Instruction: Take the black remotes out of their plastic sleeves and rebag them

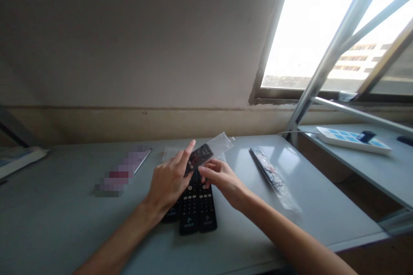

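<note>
A black remote control (pixel 203 154) sits inside a clear plastic bag (pixel 222 142), held up above the desk. My left hand (pixel 168 179) is closed around its near end, with the index finger stretched along its side. At the lower edge of the bag, my right hand (pixel 223 176) has its thumb and fingertips pinched together on the plastic. Beneath both hands, black remotes lie side by side: one in the middle (pixel 189 212), one at the right (pixel 207 210), and another at the left (pixel 171 215), partly hidden by my left hand.
To the right on the grey desk (pixel 245 240) lies another remote in a clear bag (pixel 271 174). A blurred-out pinkish item (pixel 124 172) is at the left. A white power strip (pixel 353 139) rests on the neighbouring desk, beyond a metal frame post (pixel 318 81).
</note>
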### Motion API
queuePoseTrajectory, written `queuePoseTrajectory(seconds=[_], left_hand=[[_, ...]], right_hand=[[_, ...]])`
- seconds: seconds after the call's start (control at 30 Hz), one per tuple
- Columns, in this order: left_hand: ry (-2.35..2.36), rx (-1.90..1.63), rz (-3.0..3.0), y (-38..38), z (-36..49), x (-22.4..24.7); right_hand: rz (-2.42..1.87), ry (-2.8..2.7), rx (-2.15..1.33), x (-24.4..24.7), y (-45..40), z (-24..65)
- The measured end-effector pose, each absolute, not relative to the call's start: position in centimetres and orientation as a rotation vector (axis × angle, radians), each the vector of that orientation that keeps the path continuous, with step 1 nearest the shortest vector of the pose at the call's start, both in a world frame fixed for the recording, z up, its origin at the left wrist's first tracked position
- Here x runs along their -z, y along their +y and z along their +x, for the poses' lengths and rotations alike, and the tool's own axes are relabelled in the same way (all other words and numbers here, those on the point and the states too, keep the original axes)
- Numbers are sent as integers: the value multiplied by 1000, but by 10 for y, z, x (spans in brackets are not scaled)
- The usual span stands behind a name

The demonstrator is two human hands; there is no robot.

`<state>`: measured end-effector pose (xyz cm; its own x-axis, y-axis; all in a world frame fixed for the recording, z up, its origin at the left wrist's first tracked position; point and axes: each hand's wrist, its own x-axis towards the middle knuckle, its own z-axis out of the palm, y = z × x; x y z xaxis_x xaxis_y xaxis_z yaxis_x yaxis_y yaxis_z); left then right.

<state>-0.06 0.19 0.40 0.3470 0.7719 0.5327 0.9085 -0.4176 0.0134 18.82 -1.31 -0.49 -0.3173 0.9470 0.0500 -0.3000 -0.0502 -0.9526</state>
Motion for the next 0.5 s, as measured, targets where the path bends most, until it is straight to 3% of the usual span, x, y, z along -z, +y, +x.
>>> queuePoseTrajectory(seconds=[0.2, 0.5], left_hand=[[-1302, 695, -2331, -6, 5, -2], [-1332, 727, -2346, -1, 4, -2]], right_hand=[[-801, -1236, -1488, 14, -14, 181], [-751, -818, -1217, -7, 6, 206]])
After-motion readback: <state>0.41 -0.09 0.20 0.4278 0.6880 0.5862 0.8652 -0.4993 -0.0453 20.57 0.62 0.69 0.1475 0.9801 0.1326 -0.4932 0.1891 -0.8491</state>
